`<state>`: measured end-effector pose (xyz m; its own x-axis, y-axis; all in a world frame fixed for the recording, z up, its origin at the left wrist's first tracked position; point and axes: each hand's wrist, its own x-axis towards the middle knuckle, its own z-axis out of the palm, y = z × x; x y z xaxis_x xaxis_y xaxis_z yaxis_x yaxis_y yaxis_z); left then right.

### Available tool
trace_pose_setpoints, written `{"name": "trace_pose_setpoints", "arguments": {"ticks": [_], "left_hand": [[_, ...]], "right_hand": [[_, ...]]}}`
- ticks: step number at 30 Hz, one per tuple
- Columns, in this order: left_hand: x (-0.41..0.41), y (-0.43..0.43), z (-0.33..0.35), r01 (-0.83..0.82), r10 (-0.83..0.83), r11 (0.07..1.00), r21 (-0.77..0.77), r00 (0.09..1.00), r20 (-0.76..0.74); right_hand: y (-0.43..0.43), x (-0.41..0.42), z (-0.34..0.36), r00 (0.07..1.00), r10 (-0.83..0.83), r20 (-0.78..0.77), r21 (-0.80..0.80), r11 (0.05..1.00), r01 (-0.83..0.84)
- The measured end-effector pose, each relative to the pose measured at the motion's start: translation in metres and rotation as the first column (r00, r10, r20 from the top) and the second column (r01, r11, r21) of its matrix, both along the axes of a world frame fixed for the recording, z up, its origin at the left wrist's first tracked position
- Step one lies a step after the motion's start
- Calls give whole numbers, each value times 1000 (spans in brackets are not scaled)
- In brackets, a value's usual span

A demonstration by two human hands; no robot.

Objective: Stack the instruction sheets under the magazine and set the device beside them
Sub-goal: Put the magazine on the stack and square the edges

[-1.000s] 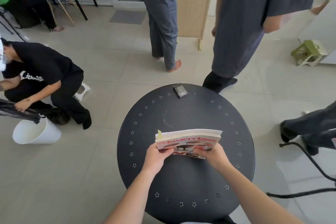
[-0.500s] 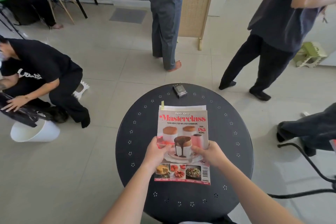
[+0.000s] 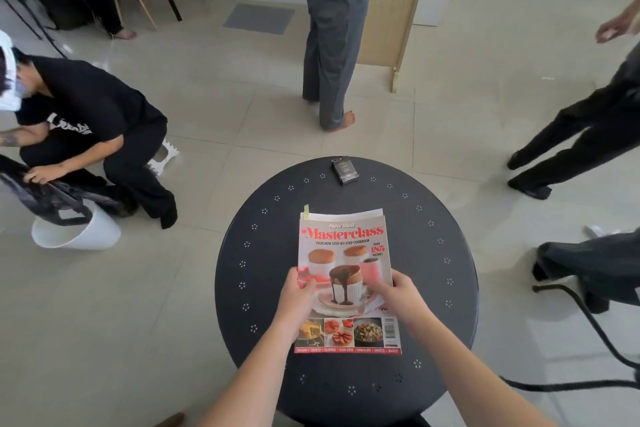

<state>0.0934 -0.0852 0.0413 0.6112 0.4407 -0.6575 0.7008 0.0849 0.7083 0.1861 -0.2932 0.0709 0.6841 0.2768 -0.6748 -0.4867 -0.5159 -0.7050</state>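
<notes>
Hands frame the magazine [image 3: 346,274] at mid-frame: the left hand [image 3: 298,302] pinches its left edge, the right hand [image 3: 401,298] its right edge, with the white instruction sheets [image 3: 346,214] peeking out beneath its top. Straight up-frame, well apart at the round table's [image 3: 263,288] far rim, lies the small dark device [image 3: 344,170], its long axis nearly in line with the magazine's. Neither hand looks clearly nearer, though the right seems marginally better placed.

Illumination is bright, even and diffuse; shadows are soft. Faint glare marks the floor tiles [image 3: 62,48] at far left. Wide-angle distortion bends the frame edges; the hand [image 3: 620,26] at far right is motion-blurred.
</notes>
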Motion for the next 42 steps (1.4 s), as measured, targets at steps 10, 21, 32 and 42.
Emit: {"name": "trace_pose_setpoints", "arguments": {"ticks": [10,21,32,42], "left_hand": [[-2,23,-10,-63,67,995,82,997,-47],[-17,99,-47,14,2,990,143,994,-110],[-11,128,-69,102,-78,966,237,991,-109],[-13,131,-73,179,-131,912,369,980,-150]], "right_hand": [[24,18,5,969,229,-94,-47,971,-234],[94,5,-39,963,233,-137,-91,965,-246],[113,6,-65,974,212,-83,-206,952,-225],[113,5,-75,979,203,-14,-307,931,-198]]}}
